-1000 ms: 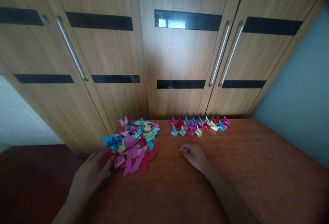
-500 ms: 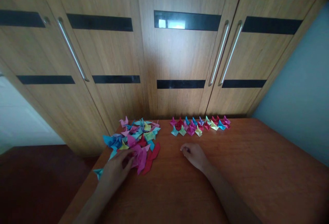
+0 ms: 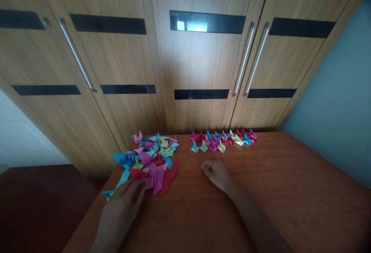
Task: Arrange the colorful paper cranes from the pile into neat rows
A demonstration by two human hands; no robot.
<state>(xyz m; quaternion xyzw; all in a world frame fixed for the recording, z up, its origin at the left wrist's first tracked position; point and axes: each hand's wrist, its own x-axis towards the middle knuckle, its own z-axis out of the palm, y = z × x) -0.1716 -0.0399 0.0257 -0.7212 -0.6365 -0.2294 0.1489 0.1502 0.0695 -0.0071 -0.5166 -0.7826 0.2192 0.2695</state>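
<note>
Several folded paper cranes in many colours lie flattened in a loose pile (image 3: 152, 152) on the left of the table. My left hand (image 3: 123, 204) is at the near left side of that pile, its fingers bent and its thumb apart from them. The fingertips reach the edge of a magenta paper crane (image 3: 155, 177), and a red folded piece (image 3: 136, 173) shows just beyond them. I see nothing held there. Loosely curled, my right hand (image 3: 218, 173) rests on the bare wood, just in front of the rows of upright folded papers (image 3: 213, 143), not touching them.
The brown wooden table (image 3: 261, 199) ends at the left over a dark floor. Behind it stands a wooden wardrobe (image 3: 199, 59) with long metal handles. A pale blue wall (image 3: 333, 117) rises at the right. One teal folded piece (image 3: 108, 194) sits near the table's left edge.
My left hand has drawn back toward me and to the left, uncovering the red folded piece. The right hand stays in place; the view has shifted slightly.
</note>
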